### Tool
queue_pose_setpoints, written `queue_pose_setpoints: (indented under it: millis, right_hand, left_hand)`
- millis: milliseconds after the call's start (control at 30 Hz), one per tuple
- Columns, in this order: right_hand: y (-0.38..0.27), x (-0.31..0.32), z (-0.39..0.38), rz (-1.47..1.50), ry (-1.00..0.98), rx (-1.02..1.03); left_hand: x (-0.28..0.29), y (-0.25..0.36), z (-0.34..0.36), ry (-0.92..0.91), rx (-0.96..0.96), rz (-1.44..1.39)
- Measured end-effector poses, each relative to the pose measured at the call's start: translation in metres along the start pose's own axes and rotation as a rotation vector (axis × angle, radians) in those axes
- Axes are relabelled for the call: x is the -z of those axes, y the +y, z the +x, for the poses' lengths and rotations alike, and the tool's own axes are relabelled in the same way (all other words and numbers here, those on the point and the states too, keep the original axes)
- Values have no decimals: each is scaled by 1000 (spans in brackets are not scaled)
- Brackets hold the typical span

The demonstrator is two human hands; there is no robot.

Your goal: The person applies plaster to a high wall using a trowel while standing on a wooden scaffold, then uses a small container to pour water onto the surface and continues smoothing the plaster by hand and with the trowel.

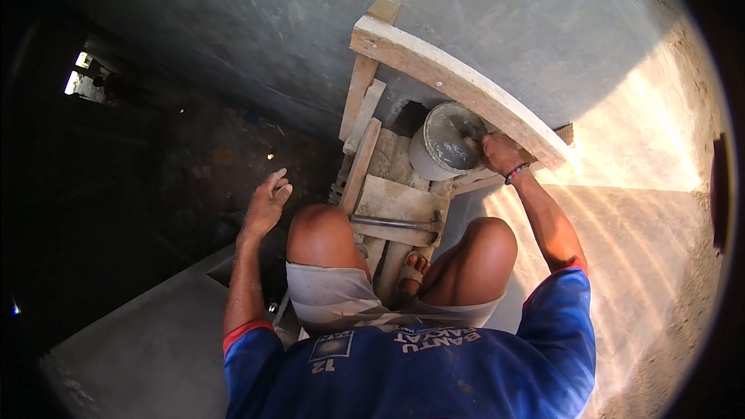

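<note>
I squat on a rough wooden scaffold of planks (396, 200) beside a grey plastered wall (256, 23). My right hand (500, 154) reaches to the rim of a grey bucket (444, 141) smeared with wet mortar. Its fingers are curled around what looks like a small tool handle that dips into the bucket. My left hand (266, 203) hangs free in the air to the left, fingers spread and holding nothing. A long pale plank (458, 81) runs diagonally just beyond the bucket.
A metal bar or hammer-like tool (396, 223) lies across the planks between my knees. A sandalled foot (411, 270) rests on a board. Sunlit plastered wall (644, 209) is on the right. There is a dark drop at the left and a grey concrete ledge (147, 341) at the lower left.
</note>
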State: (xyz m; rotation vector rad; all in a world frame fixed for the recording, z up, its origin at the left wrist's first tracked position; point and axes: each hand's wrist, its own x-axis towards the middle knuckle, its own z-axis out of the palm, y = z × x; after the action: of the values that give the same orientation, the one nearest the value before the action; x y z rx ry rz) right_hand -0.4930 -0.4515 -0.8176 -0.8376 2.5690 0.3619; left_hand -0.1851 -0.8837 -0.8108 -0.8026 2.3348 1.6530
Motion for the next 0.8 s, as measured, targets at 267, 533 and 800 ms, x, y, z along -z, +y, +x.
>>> queue_pose_setpoints:
  millis: [267, 533, 800]
  right_hand:
    - [-4, 18, -27, 162, 25, 70]
    - [16, 4, -51, 223, 265, 165]
    - [21, -17, -18, 677, -4, -140]
  left_hand:
    - [15, -2, -17, 59, 5, 33]
    - [7, 2, -19, -2, 31, 42]
    - [8, 18, -15, 19, -44, 69]
